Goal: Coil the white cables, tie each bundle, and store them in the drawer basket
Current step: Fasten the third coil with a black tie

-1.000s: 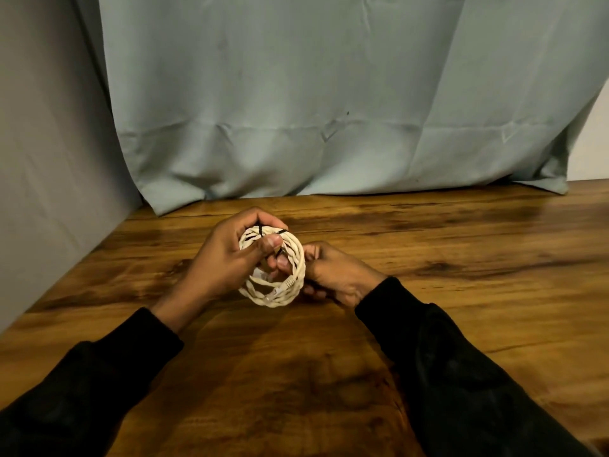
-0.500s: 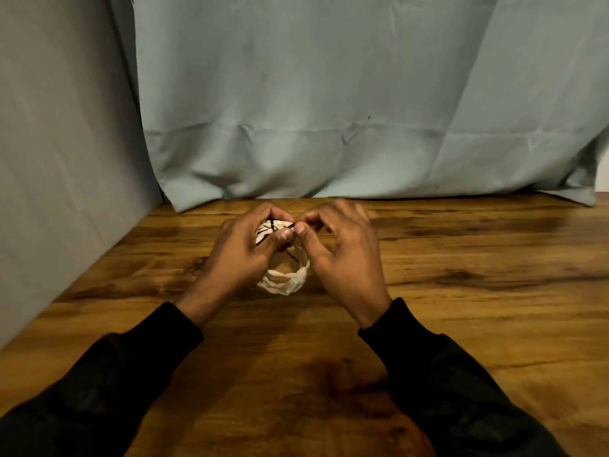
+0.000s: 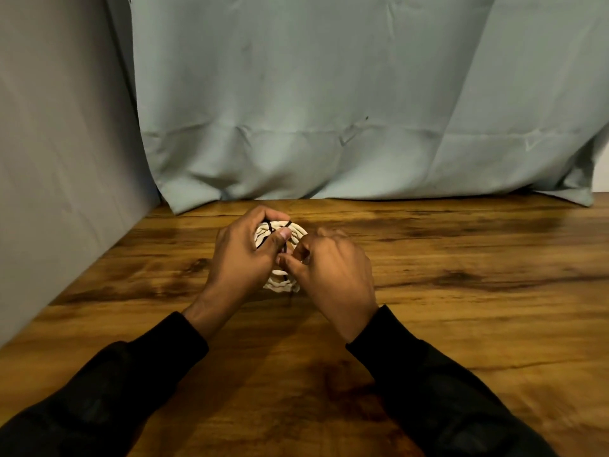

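1. Left hand (image 3: 242,258) gripped the coiled white cable (image 3: 280,229), thumb pressed on its black tie (image 3: 271,227).
2. Right hand (image 3: 333,268), at 3 o'clock of the coil, pinched the tie's end.
3. I observed the coil at the wooden table (image 3: 461,308); contact unclear.
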